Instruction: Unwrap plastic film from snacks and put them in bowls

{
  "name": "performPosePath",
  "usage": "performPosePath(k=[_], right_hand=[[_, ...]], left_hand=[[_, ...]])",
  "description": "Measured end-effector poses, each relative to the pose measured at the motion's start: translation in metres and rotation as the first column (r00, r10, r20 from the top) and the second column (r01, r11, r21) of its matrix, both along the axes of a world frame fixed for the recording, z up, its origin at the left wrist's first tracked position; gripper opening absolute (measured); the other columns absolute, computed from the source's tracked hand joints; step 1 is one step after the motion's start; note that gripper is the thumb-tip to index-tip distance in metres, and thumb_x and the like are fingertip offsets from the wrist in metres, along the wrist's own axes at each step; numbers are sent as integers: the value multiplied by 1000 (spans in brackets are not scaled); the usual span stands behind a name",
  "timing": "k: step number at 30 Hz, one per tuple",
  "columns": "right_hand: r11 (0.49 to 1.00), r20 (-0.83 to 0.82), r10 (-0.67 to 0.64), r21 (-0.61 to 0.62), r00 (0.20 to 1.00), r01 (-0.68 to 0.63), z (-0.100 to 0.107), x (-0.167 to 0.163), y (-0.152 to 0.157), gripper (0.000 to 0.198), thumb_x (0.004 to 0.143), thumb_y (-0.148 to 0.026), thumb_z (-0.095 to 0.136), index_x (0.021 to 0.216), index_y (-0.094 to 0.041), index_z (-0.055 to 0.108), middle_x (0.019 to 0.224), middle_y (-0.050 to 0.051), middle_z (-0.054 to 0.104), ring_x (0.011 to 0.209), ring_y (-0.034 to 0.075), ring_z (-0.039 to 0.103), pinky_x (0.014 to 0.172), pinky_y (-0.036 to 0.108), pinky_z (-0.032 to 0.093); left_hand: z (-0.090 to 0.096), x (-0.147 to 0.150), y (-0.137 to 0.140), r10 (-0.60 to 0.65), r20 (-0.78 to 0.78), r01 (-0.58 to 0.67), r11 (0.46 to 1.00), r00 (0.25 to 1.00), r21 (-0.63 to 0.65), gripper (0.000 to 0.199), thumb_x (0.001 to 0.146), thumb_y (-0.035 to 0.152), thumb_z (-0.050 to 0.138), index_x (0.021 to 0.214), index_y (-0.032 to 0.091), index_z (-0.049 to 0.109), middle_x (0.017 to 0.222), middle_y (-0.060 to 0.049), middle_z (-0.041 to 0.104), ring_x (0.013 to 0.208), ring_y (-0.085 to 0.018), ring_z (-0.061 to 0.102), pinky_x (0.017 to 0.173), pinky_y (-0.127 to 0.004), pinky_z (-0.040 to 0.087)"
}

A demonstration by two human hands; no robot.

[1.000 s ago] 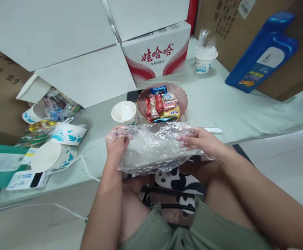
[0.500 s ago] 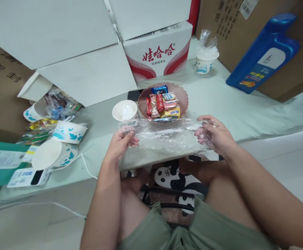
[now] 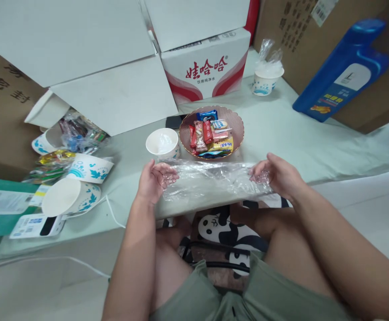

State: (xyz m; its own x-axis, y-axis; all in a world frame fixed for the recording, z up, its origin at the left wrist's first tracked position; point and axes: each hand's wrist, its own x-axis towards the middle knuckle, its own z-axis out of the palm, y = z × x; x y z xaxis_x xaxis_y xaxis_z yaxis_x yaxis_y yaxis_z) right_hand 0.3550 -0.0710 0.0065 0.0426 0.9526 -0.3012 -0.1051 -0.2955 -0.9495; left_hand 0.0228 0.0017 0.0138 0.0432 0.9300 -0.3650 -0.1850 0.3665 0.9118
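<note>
A clear, crinkled plastic bag lies spread along the front edge of the table, between my hands. My left hand is at the bag's left end, thumb raised apart from loosely curved fingers that touch the film. At the other end, my right hand has its thumb up too, and its fingertips rest against the plastic. Neither hand pinches the film. Just behind the bag stand a white paper cup with clear plastic inside and a scalloped pink bowl of wrapped snacks.
Tipped paper cups and wrapped snacks crowd the left, beside a white cable. White boxes line the back. At back right are a paper cup stuffed with plastic and a blue bottle against a cardboard box.
The plastic bag has come down lower and flatter, toward the table's front edge. Both thumbs have lifted off the film, and my fingers have loosened from their earlier pinch.
</note>
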Motion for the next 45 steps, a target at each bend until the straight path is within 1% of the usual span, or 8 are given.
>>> performPosePath(k=[12,16,24,29,33,38,40,45], right_hand=[[983,380,174,-6,909,-186,3,-2,-7,36,70,-31,69,103,-24,56,69,-5,55,50,10,41,46,24,32],[976,391,160,72,906,-203,4,-1,-7,44,69,-30,68,111,-25,57,103,3,62,58,10,47,51,28,39],[972,499,178,42,848,-229,-2,5,-9,47,76,-31,65,122,-25,57,69,-4,52,59,16,48,56,31,43],[964,685,-23,207,728,-165,-15,3,-5,49,69,-23,67,118,-27,65,118,9,57,108,29,59,96,47,51],[896,662,-256,436,704,-85,-1,-18,-4,33,74,-24,65,107,-26,68,121,12,59,124,34,54,112,56,40],[827,373,233,409,898,-385,12,-71,2,42,79,-35,71,119,-25,62,126,10,67,117,27,62,106,47,48],[814,265,406,331,875,-478,6,-90,8,55,72,-37,78,122,-23,59,126,10,67,112,25,64,98,43,52],[771,160,611,101,775,-629,-5,-101,16,15,76,-32,67,79,-20,59,66,-3,60,57,11,55,56,26,46]], left_hand=[[-17,8,9,164,-172,-178,982,971,-67,45,76,50,75,54,14,60,58,-6,66,51,-11,64,48,-17,50],[-14,9,7,55,-99,-61,997,994,-52,29,59,28,87,77,10,71,72,-6,70,60,-12,67,57,-22,57],[-9,11,-3,-127,-21,128,991,992,44,67,46,1,77,109,22,71,116,-5,67,95,-19,70,56,-17,55],[-7,8,-5,-170,-21,171,982,985,75,72,46,1,66,114,26,71,145,-7,55,97,-19,69,49,-13,46],[-1,8,-9,-230,-6,229,968,973,101,71,46,3,65,112,27,73,155,-6,47,86,-16,68,39,-13,32],[4,7,-19,-390,70,385,920,918,78,65,46,11,75,110,25,74,149,-10,54,72,-16,67,36,-18,32],[6,5,-22,-439,78,435,898,895,61,64,46,15,80,109,23,74,142,-13,60,69,-17,68,35,-19,31],[7,1,-20,-345,157,328,937,926,119,65,49,17,87,111,30,70,144,-7,59,87,-23,73,52,-24,53]])
